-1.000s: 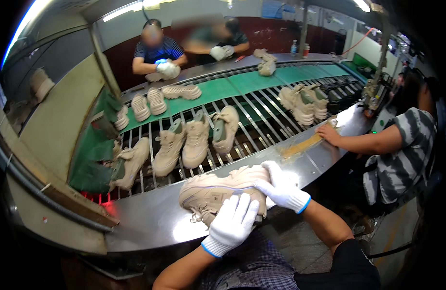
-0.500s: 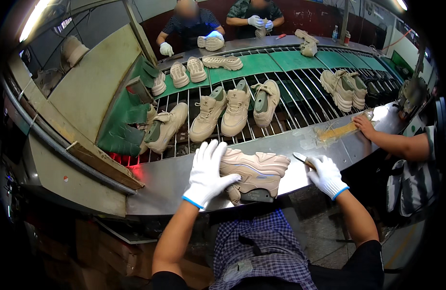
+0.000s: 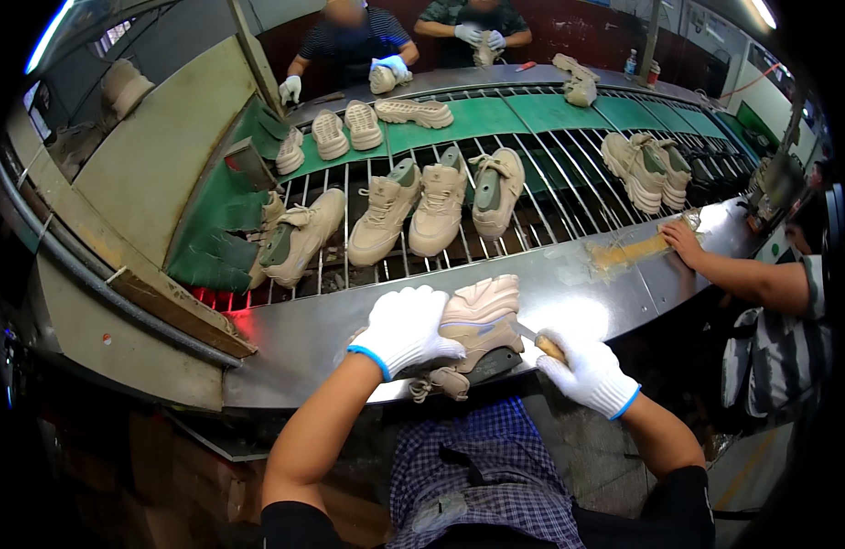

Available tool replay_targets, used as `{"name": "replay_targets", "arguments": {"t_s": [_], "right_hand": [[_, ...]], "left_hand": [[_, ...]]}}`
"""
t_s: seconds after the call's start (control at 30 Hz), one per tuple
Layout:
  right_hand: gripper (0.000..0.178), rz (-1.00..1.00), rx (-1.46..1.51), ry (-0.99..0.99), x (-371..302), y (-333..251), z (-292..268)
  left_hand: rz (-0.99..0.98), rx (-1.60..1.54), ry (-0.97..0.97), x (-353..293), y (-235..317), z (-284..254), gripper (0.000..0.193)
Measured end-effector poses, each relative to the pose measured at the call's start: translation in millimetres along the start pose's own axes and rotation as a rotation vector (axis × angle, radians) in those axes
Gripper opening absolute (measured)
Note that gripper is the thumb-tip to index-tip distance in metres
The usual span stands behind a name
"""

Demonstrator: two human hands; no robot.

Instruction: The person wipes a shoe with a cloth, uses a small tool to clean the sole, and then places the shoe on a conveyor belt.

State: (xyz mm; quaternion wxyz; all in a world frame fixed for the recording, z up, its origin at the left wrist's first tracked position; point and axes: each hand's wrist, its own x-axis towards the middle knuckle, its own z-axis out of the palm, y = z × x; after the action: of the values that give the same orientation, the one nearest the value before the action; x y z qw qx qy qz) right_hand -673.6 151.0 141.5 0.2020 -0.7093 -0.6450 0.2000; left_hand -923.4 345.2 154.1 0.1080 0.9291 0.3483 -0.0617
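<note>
A beige sneaker (image 3: 482, 322) lies on its side on the metal ledge, its chunky sole facing away from me and a dark last showing at its opening. My left hand (image 3: 409, 328), in a white knit glove with a blue cuff, is closed over the toe half, which it hides. In my gloved right hand (image 3: 589, 371) is a knife (image 3: 549, 348) with a wooden handle. Its blade reaches the heel side of the sneaker; whether the edge touches cannot be made out. Laces (image 3: 441, 382) hang near the ledge's front edge.
Beyond the metal ledge (image 3: 303, 320), several beige sneakers (image 3: 438, 206) stand on a rack of metal bars (image 3: 569, 183). Loose soles (image 3: 363, 125) lie on a green belt (image 3: 495, 117). Across it, two people work in gloves. At right, another person's hand (image 3: 681, 240) rests on the ledge.
My right hand has brought the knife left and down to the sneaker's heel end. My left hand has moved right and wrapped over the sneaker, which has turned. The whole view has shifted slightly.
</note>
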Motion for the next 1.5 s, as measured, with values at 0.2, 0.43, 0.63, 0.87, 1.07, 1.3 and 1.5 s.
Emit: {"name": "replay_targets", "arguments": {"t_s": [0.2,0.43,0.63,0.87,1.07,1.3,1.5], "right_hand": [[0.045,-0.11,-0.48,0.091,21.3,14.2,30.3],[0.055,-0.208,0.166,0.057,52.9,46.0,55.1],[0.052,-0.328,0.184,0.033,55.3,48.7,59.0],[0.061,0.002,0.829,-0.242,53.0,25.7,69.3],[0.053,-0.227,0.036,-0.283,58.8,-6.4,26.6],[0.057,0.024,0.802,-0.277,55.2,0.9,86.6],[0.053,-0.386,0.187,-0.146,70.6,-16.4,59.0]], "left_hand": [[0.066,-0.108,0.012,9.0,-4.8,-0.1,0.074],[0.017,-0.174,0.035,5.8,-16.1,3.5,0.075],[-0.037,-0.13,-0.013,3.7,-17.8,2.9,0.081],[-0.022,-0.059,-0.045,5.0,-11.6,-1.5,0.085],[-0.007,-0.035,-0.022,-0.2,-13.2,8.7,0.085],[-0.009,-0.029,0.038,-8.4,-15.8,8.7,0.08],[-0.019,-0.015,0.002,-5.4,-10.6,3.8,0.078]]}}
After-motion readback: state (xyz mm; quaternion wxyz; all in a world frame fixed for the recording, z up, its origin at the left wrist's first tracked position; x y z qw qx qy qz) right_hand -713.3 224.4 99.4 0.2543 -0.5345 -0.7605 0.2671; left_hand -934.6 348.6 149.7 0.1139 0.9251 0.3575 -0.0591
